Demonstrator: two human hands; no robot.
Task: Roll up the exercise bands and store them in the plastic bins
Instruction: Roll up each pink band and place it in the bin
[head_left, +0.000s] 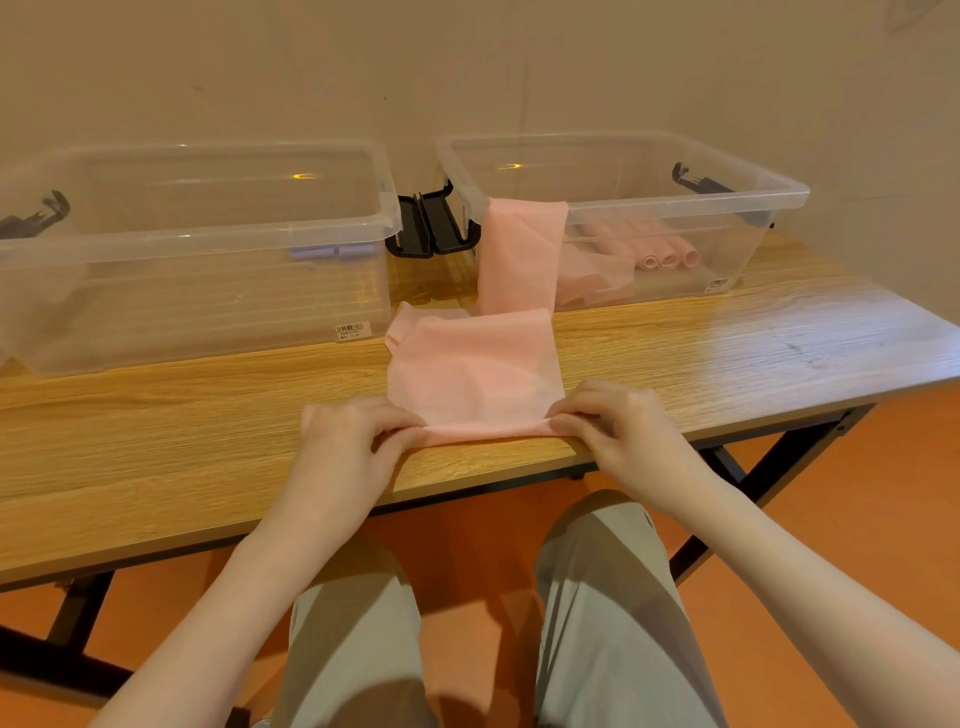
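Observation:
A long pink exercise band (475, 374) lies on the wooden table (156, 415), its far part draped over the rim of the right clear plastic bin (753, 192). The band's near end is turned into a thin roll by the table's front edge. My left hand (348, 436) pinches the roll's left end and my right hand (618, 421) pinches its right end. Inside the right bin lie several rolled pink bands (667, 254). The left clear bin (208, 244) holds purple rolled bands (332, 253).
Black lid latches (431, 223) hang between the two bins, with more on the outer ends. Both bins stand against the beige wall. The table's front edge runs just below my hands, with my knees and an orange floor (857, 493) beneath.

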